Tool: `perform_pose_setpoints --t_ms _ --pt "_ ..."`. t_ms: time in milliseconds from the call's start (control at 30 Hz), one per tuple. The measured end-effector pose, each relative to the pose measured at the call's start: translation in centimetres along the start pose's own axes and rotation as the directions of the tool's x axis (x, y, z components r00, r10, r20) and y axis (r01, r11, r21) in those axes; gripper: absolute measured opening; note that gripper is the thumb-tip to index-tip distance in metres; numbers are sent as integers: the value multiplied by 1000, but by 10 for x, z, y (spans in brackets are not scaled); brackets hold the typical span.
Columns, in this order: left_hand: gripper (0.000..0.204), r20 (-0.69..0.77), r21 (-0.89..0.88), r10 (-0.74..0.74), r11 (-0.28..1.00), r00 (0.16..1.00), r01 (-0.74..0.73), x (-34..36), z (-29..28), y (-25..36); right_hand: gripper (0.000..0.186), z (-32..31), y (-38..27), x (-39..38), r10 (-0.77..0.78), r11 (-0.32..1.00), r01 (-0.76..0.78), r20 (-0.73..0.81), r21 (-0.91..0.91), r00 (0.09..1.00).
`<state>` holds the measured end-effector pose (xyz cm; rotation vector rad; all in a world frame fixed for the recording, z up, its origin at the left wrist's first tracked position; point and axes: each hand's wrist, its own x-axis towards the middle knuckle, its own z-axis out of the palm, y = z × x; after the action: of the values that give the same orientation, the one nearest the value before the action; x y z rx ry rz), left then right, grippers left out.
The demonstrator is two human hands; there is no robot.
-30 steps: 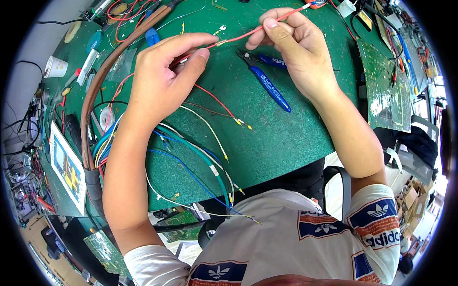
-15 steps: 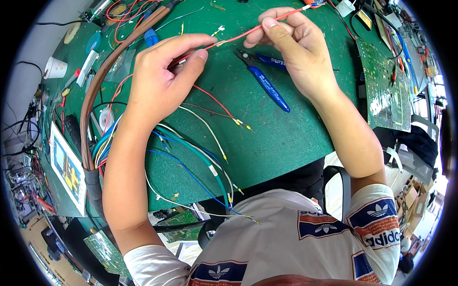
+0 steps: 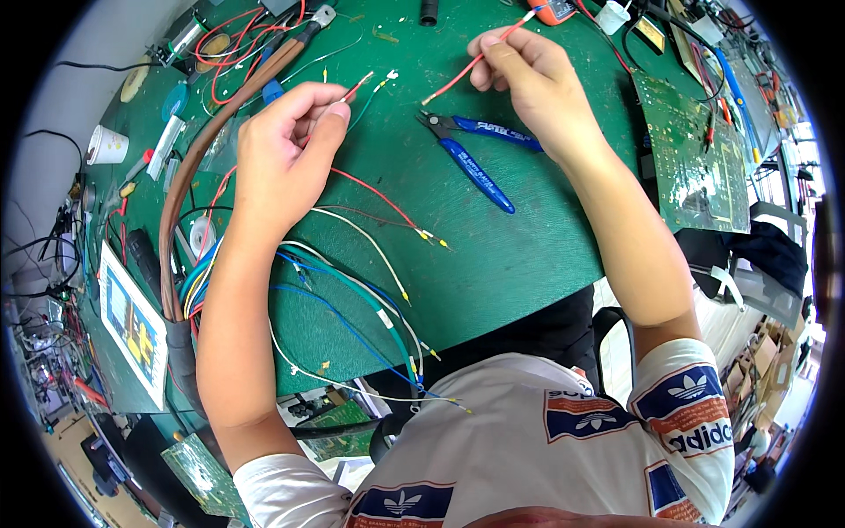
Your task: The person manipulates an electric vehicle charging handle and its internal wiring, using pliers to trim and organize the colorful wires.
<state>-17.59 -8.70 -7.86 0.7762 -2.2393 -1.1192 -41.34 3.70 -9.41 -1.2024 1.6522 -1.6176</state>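
My left hand (image 3: pixel 283 163) is closed in a pinch on a red wire (image 3: pixel 359 85), whose bare end sticks up past the fingertips. To the right, my right hand (image 3: pixel 539 86) grips another red wire (image 3: pixel 451 86). Its stripped end points down and left, and a white sleeve marks its upper end. The two wire ends are apart. Below my right hand lie blue-handled wire cutters (image 3: pixel 476 175), jaws toward the upper left. Under my left wrist, loose red wires (image 3: pixel 383 195) end in yellow ferrules, and white, blue and green wires (image 3: pixel 370 304) fan out toward the table's front edge.
A thick brown cable (image 3: pixel 180 176) runs along the left side of the green table (image 3: pixel 502 282). Beyond it stand a white cup (image 3: pixel 106 146) and a printed sheet (image 3: pixel 132 321). A green circuit board (image 3: pixel 695 158) lies at the right; an orange device (image 3: pixel 554 11) is at the back.
The red wire ends, close together between my hands before, are now separated by a gap. My left hand has drawn back to the left. The view has shifted slightly.
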Motion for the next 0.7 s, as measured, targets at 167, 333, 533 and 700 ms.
perform_pose_setpoints --t_ms 167,333,533,700 --pt "17 -42 29 63 998 997 -62 2 2 1 32 -11 16 16 10 956 -34 -84 -291 996" --pt "14 -11 39 40 998 999 -40 2 1 9 36 -26 2 14 19 746 -83 -102 -661 995" --pt "14 48 123 108 986 993 -113 2 2 10 29 -18 -54 -17 -465 752 398 5 -526 885" --pt "12 172 191 180 958 968 -212 -3 6 8 18 6 -125 -92 -846 493 832 82 -255 526"
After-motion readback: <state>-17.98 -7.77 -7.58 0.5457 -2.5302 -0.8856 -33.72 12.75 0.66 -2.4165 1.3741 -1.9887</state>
